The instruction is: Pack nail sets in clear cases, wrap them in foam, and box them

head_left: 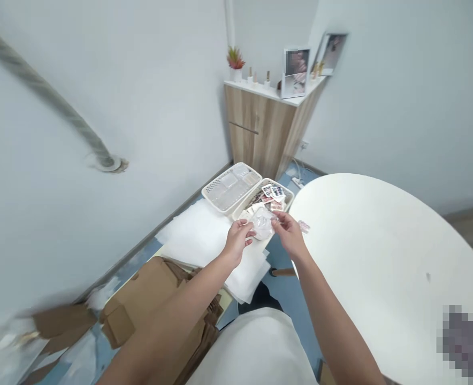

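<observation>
A small, crinkled clear plastic bag [262, 223] is stretched between my two hands. The fingers of my left hand [238, 239] are closed on its left edge. On the opposite side, my right hand [288, 233] pinches its upper right edge. Whether anything lies inside the bag is too small to make out. Just beyond, a white basket [289, 199] holds printed cards or stickers [276, 193] and other flat pieces. Beside it on the left, another white basket [207, 191] contains clear flat packets [230, 179].
White sheets [198, 230] are stacked left of my hands, with brown cardboard boxes [142, 289] nearer me. A round white table [365, 256] stands on the right, a small pink packet [304, 227] at its edge. A wooden cabinet [274, 128] fills the corner. A rope [55, 96] slants across the left.
</observation>
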`<state>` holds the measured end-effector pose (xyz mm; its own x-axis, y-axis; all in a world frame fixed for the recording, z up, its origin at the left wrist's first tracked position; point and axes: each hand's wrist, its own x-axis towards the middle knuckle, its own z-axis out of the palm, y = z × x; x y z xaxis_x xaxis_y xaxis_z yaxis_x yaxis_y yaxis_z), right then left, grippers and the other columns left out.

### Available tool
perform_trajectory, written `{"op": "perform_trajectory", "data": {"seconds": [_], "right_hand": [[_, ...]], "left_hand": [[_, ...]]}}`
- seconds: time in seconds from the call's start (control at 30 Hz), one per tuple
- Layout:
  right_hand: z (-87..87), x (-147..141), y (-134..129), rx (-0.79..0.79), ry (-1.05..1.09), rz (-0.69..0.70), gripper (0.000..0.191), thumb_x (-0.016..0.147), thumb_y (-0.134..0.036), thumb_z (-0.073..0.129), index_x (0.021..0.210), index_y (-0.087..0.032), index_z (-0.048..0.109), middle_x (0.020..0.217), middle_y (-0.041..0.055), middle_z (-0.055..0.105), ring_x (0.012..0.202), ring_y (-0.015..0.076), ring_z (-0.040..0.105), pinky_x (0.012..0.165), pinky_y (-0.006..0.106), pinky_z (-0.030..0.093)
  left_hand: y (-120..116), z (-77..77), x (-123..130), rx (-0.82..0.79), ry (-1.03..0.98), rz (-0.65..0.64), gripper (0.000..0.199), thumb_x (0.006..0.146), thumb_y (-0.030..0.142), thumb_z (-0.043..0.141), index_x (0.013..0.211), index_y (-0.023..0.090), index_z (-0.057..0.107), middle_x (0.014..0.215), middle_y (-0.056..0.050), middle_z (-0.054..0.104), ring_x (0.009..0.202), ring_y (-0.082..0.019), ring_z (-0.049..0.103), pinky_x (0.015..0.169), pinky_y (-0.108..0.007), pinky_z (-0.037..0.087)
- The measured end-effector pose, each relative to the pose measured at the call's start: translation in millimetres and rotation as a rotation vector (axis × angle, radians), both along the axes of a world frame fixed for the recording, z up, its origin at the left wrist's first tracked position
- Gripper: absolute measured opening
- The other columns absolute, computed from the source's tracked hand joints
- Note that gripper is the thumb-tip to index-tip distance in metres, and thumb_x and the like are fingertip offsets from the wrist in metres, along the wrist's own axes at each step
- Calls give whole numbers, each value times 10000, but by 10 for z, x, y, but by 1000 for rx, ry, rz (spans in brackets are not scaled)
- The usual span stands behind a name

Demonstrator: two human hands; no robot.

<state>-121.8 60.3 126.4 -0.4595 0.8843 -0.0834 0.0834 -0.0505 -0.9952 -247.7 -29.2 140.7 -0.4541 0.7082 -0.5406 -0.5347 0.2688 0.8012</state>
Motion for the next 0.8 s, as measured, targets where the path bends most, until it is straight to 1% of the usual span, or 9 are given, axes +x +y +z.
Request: {"op": "perform_trajectory", "data": {"seconds": [0.07, 0.17, 0.27, 0.37, 0.47, 0.53, 0.67, 0.73, 0.8], "right_hand": [[32, 335, -205, -28, -28, -57, 408, 703, -408, 583, 1048, -196, 534, 880, 34, 571, 670, 123, 520, 646, 300, 446], [73, 823, -440, -69, -72, -162, 420, 686, -424, 603, 1036, -200, 536, 863, 39, 581, 746, 155, 560, 677, 316, 455], [96, 1250, -603, -104, -74, -251, 410, 668, -453, 617, 984, -199, 554, 889, 57, 607, 832, 188, 579, 718, 336, 457], [93, 1614, -725, -130, -64, -329, 417, 662, -471, 622, 971, -196, 565, 932, 79, 623, 862, 204, 581, 753, 362, 455], [73, 1946, -833, -174, -17, -412, 445, 662, -484, 625, 999, -200, 560, 959, 93, 631, 877, 217, 578, 775, 386, 451], [61, 2163, -898, -220, 84, -426, 466, 672, -497, 615, 1031, -208, 544, 1003, 101, 624, 903, 224, 574, 781, 387, 449], [45, 2595, -981, -294, 310, -348, 500, 709, -562, 538, 1108, -263, 498, 1159, 98, 557, 973, 237, 557, 793, 388, 443], [25, 2802, -985, -306, 355, -315, 529, 711, -589, 511, 1151, -300, 462, 1216, 80, 521, 1029, 243, 533, 821, 399, 430], [-8, 2999, -962, -311, 343, -300, 568, 714, -606, 487, 1204, -331, 410, 1259, 61, 487, 1076, 245, 506, 845, 410, 417]], "left_hand": [[-122, -38, 211, 17, 0, -113, 392, 651, 364, 643, 973, 221, 471, 912, -17, 577, 713, -103, 575, 639, -240, 426], [-209, -72, 523, 40, 6, -288, 402, 653, 395, 652, 982, 207, 516, 874, -27, 596, 709, -112, 577, 660, -257, 439], [-222, -74, 830, 50, 46, -447, 336, 640, 384, 665, 894, 184, 570, 780, -26, 611, 665, -123, 576, 627, -255, 435], [-204, -90, 1144, 73, 70, -575, 255, 635, 366, 667, 779, 170, 589, 679, -15, 604, 603, -119, 560, 582, -244, 423], [-181, -148, 1473, 69, 36, -637, 230, 636, 342, 670, 752, 162, 586, 659, -11, 604, 589, -109, 555, 594, -242, 426], [-162, -199, 1699, 67, -19, -665, 229, 638, 335, 673, 755, 159, 585, 676, -12, 609, 609, -105, 565, 622, -242, 429], [-106, -274, 2171, 33, -172, -717, 246, 646, 355, 671, 773, 165, 578, 725, -17, 614, 645, -103, 574, 648, -240, 430], [-67, -291, 2415, 7, -205, -737, 260, 645, 365, 673, 789, 172, 575, 754, -20, 613, 656, -103, 573, 656, -242, 430], [-21, -303, 2658, -9, -219, -765, 270, 646, 375, 674, 796, 174, 573, 773, -24, 609, 666, -104, 572, 662, -242, 428]]}}
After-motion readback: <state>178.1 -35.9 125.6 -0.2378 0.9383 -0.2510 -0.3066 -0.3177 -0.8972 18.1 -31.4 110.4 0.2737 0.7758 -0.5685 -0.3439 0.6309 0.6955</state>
